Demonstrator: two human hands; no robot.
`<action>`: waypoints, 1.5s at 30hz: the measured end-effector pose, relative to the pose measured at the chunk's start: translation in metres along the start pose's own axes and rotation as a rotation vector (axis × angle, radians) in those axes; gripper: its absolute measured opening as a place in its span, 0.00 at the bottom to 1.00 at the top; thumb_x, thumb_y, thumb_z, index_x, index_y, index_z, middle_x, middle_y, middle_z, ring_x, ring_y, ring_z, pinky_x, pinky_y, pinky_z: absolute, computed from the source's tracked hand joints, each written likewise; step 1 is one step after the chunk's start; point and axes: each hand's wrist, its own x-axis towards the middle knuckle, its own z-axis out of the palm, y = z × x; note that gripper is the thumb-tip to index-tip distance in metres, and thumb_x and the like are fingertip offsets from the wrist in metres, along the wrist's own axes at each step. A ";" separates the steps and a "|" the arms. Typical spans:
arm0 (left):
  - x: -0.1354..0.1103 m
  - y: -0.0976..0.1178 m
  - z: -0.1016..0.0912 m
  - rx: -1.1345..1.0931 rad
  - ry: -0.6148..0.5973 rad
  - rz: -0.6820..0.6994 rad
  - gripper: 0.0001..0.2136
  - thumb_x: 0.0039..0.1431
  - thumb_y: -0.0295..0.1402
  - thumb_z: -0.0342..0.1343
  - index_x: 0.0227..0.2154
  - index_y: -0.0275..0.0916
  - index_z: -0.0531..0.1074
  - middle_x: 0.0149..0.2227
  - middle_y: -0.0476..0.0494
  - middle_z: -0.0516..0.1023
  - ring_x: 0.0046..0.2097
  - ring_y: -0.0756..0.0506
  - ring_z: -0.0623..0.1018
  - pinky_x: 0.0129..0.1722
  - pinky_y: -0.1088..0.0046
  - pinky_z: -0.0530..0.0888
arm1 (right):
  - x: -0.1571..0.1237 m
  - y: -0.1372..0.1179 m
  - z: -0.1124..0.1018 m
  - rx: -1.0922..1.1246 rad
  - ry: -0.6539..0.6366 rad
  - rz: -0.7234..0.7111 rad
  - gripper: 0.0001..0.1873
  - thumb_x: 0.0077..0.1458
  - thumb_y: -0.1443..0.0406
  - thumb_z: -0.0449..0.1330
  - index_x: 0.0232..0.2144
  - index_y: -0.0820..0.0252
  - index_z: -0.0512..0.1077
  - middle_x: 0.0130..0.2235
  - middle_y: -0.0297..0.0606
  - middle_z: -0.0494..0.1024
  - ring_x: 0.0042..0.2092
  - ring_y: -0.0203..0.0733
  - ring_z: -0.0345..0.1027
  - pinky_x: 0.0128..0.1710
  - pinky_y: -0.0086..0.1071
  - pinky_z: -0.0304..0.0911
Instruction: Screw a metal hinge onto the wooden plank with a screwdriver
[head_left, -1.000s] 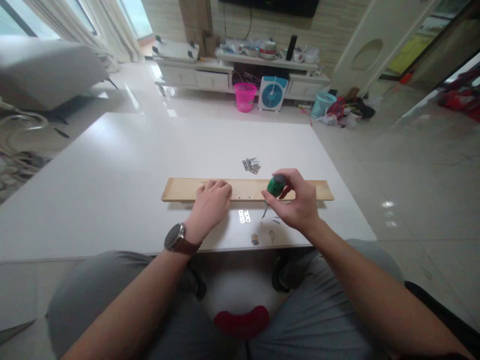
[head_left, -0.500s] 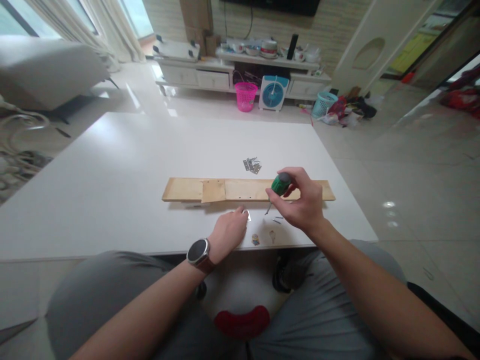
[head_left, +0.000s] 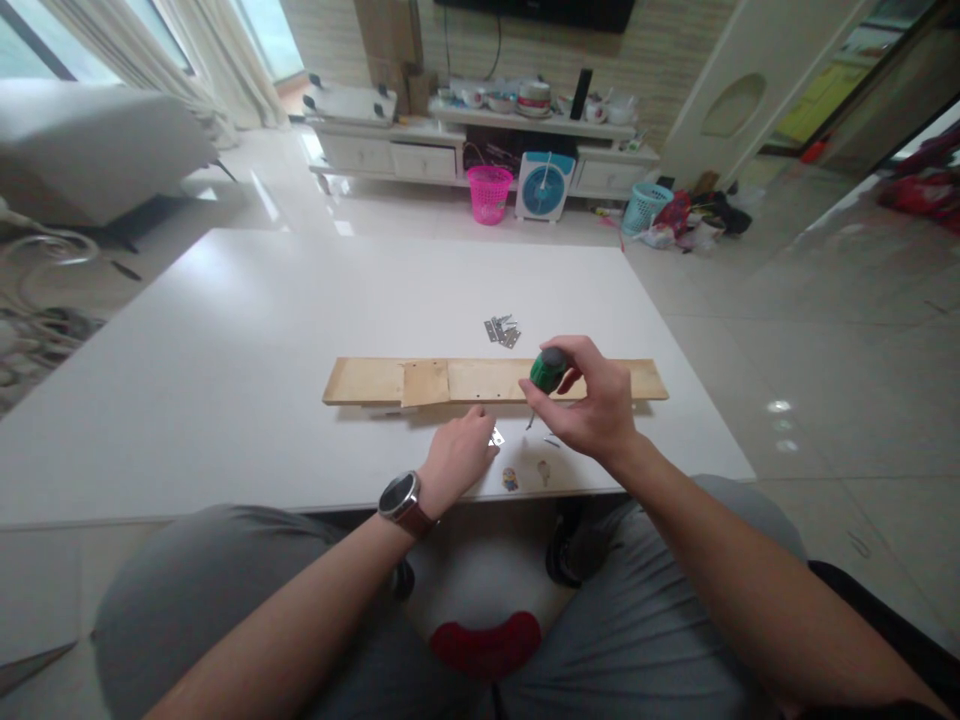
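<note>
My right hand [head_left: 596,400] is closed around the green and black handle of a screwdriver [head_left: 547,370], its thin shaft slanting down over the near side of the board. To its left, my left hand [head_left: 461,450] has its fingers closed on a small metal hinge [head_left: 497,437] just in front of the board; part of the hinge is hidden by the fingers. A long wooden board [head_left: 495,379] lies across the white table, with a short wooden piece [head_left: 426,383] on it and small dark holes along its near edge.
Behind the board sits a small pile of metal hinges [head_left: 504,331]. Screws [head_left: 552,440] lie near my right hand. Two small stickers, one a yellow and blue figure [head_left: 510,480], the other pale [head_left: 544,472], are by the front edge of the white table [head_left: 247,420].
My right hand has moved slightly left with the screwdriver, towards my left hand. The hinge at my left fingers has turned a little, and the left fingers have shifted slightly.
</note>
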 end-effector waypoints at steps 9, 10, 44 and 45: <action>0.001 0.004 0.004 -0.019 -0.025 -0.079 0.11 0.67 0.30 0.54 0.48 0.35 0.75 0.50 0.31 0.79 0.47 0.36 0.83 0.42 0.64 0.75 | -0.005 0.000 0.000 -0.022 -0.006 -0.023 0.15 0.56 0.64 0.67 0.45 0.53 0.70 0.35 0.31 0.81 0.27 0.33 0.70 0.25 0.28 0.68; 0.002 0.003 0.003 -0.033 -0.032 -0.076 0.11 0.66 0.30 0.55 0.49 0.36 0.75 0.49 0.31 0.79 0.47 0.36 0.83 0.43 0.63 0.76 | -0.006 0.000 -0.001 -0.025 -0.006 -0.024 0.15 0.56 0.64 0.67 0.45 0.53 0.70 0.34 0.31 0.80 0.26 0.33 0.70 0.25 0.28 0.68; 0.009 -0.018 -0.005 -0.165 -0.217 0.112 0.06 0.56 0.23 0.66 0.27 0.40 0.78 0.31 0.44 0.82 0.36 0.43 0.80 0.36 0.69 0.70 | -0.007 -0.001 -0.003 -0.022 -0.031 0.027 0.13 0.57 0.61 0.66 0.44 0.52 0.70 0.34 0.31 0.81 0.27 0.35 0.70 0.27 0.30 0.69; 0.009 -0.019 -0.007 -0.185 -0.223 0.113 0.06 0.56 0.22 0.65 0.27 0.40 0.78 0.30 0.45 0.81 0.35 0.43 0.80 0.35 0.70 0.69 | -0.006 -0.002 -0.004 -0.014 -0.025 0.029 0.13 0.57 0.61 0.66 0.44 0.52 0.70 0.35 0.31 0.81 0.27 0.35 0.70 0.27 0.30 0.69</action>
